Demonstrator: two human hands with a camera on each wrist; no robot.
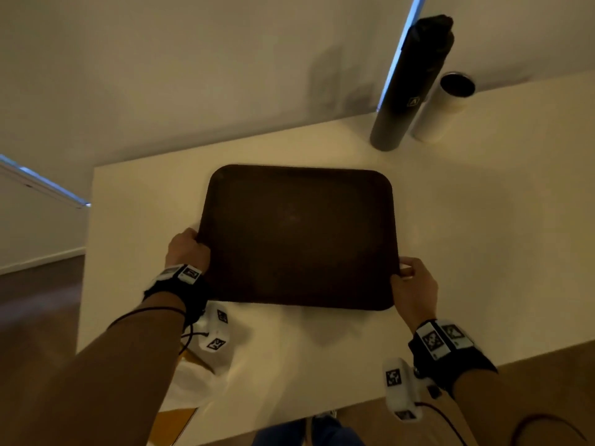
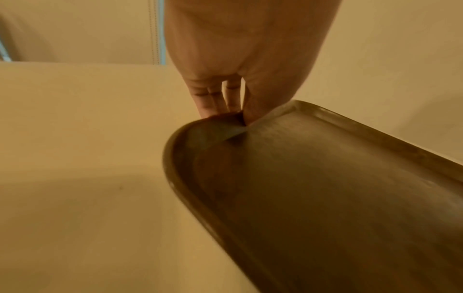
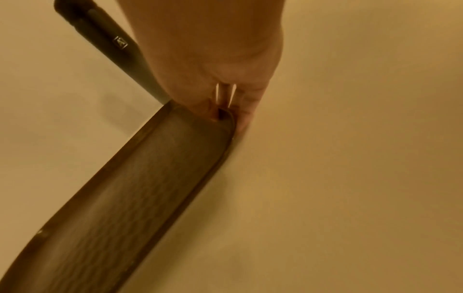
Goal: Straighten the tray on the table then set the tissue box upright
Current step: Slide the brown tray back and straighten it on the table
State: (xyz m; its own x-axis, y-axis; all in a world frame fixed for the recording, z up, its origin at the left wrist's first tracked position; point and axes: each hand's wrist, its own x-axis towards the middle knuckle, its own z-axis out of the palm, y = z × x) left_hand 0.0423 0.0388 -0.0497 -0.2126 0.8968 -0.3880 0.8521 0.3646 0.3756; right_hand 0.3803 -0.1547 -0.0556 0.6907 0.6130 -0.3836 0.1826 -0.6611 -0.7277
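Observation:
A dark brown rectangular tray lies in the middle of the white table, its long sides roughly in line with the table's far edge. My left hand grips the tray's left rim near the front corner, thumb on top and fingers under the rim. At the right rim, my right hand pinches the tray near its front corner. The tray holds nothing. A white and yellow object, perhaps the tissue box, sits at the table's near left edge, mostly hidden under my left forearm.
A tall black bottle and a white cylindrical cup stand at the back right, close behind the tray's far right corner. The table's left edge drops to the floor just beyond my left hand.

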